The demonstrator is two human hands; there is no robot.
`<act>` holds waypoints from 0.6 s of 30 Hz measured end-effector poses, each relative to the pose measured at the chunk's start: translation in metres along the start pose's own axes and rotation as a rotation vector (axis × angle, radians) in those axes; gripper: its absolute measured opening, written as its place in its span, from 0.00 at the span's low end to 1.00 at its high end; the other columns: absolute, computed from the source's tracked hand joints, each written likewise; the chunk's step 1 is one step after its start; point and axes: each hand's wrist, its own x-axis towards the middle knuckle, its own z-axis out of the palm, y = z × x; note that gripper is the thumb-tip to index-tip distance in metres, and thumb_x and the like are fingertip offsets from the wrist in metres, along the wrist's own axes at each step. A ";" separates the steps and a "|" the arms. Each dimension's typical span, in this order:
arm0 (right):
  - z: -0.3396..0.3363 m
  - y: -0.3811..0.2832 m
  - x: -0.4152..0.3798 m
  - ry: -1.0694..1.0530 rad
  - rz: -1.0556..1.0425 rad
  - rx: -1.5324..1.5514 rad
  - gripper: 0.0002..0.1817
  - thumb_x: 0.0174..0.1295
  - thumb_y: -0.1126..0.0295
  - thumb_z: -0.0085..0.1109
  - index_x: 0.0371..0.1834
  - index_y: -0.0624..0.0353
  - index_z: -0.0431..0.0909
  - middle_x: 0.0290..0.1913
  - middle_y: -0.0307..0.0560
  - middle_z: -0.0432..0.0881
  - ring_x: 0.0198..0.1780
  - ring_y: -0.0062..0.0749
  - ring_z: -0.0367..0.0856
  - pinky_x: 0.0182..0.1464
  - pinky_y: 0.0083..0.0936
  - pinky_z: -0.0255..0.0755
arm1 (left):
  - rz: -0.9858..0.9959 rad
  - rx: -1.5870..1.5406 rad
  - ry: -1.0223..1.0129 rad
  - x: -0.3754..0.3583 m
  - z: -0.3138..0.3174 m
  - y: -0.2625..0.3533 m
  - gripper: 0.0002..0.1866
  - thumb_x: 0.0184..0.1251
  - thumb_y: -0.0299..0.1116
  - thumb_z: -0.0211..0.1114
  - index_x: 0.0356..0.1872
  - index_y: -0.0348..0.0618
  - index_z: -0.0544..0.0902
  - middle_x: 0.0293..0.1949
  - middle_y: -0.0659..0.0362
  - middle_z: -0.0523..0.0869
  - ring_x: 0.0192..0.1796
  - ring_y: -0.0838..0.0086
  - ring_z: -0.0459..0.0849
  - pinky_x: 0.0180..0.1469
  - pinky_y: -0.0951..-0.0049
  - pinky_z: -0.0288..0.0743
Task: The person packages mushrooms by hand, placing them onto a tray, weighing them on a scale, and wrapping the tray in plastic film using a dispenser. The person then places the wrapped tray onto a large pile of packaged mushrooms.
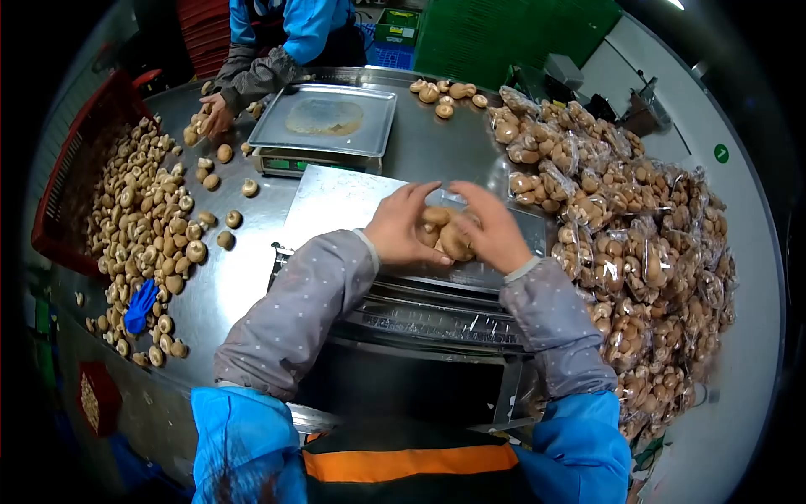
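Several brown mushrooms sit in a cluster on a metal plate in the middle of the view. My left hand curves round the left side of the cluster, its thumb along the lower edge. On the right side, my right hand is cupped against the same mushrooms, slightly blurred. Both hands are closed round this one bunch. Whether a bag or film lies around it is hard to tell. A bright metal sheet lies left of my hands.
Loose mushrooms spill from a red crate at left, beside a blue glove. A scale with a tray stands ahead. Bagged mushrooms are heaped at right. A co-worker's hand holds mushrooms at the upper left.
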 end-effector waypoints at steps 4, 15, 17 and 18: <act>-0.018 0.035 -0.018 0.044 0.113 -0.020 0.20 0.66 0.62 0.51 0.58 0.61 0.72 0.60 0.56 0.73 0.63 0.49 0.68 0.66 0.36 0.61 | 0.163 0.294 0.023 0.002 0.001 0.007 0.50 0.29 0.54 0.81 0.61 0.47 0.71 0.52 0.45 0.76 0.57 0.50 0.73 0.61 0.59 0.66; 0.026 0.040 -0.058 0.102 0.229 0.063 0.23 0.66 0.62 0.50 0.61 0.63 0.66 0.61 0.58 0.66 0.64 0.51 0.65 0.66 0.35 0.58 | 0.148 0.227 -0.062 -0.005 0.015 0.018 0.43 0.34 0.48 0.80 0.56 0.43 0.73 0.57 0.48 0.73 0.62 0.47 0.66 0.65 0.54 0.61; 0.028 0.036 -0.057 0.132 0.260 0.115 0.24 0.65 0.62 0.52 0.60 0.63 0.66 0.61 0.58 0.67 0.63 0.51 0.66 0.66 0.35 0.59 | 0.140 0.200 -0.134 -0.004 0.009 0.015 0.46 0.34 0.49 0.80 0.58 0.43 0.71 0.62 0.45 0.68 0.66 0.44 0.61 0.68 0.51 0.57; 0.031 0.034 -0.060 0.145 0.280 0.144 0.24 0.64 0.61 0.52 0.60 0.64 0.66 0.61 0.58 0.67 0.63 0.51 0.66 0.66 0.35 0.59 | 0.152 0.186 -0.147 -0.005 0.007 0.013 0.46 0.34 0.50 0.81 0.59 0.43 0.70 0.62 0.44 0.68 0.66 0.44 0.61 0.68 0.51 0.57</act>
